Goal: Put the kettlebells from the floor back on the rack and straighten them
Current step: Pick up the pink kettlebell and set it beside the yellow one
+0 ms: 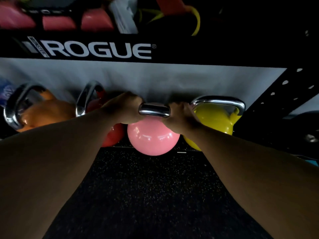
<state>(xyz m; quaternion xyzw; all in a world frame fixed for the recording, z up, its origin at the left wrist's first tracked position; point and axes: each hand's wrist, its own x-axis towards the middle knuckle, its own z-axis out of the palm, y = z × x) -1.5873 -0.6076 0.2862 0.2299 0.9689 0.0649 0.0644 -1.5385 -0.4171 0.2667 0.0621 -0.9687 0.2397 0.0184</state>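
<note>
A pink kettlebell [153, 137] with a chrome handle hangs at the front edge of the rack's lower shelf, between a red kettlebell [114, 135] and a yellow kettlebell [214, 119]. My left hand [124, 109] grips the left end of its handle and my right hand [181, 116] grips the right end. An orange kettlebell [46, 111] stands further left on the same shelf, its handle turned at an angle. Whether the pink bell's base rests on the shelf is hidden.
The black rack beam [189, 50] with white lettering runs overhead. Its perforated upright [279, 95] stands at the right. Pink weights [58, 23] and yellow bands [195, 19] sit on the upper shelf. Speckled black rubber floor [151, 195] lies below my arms.
</note>
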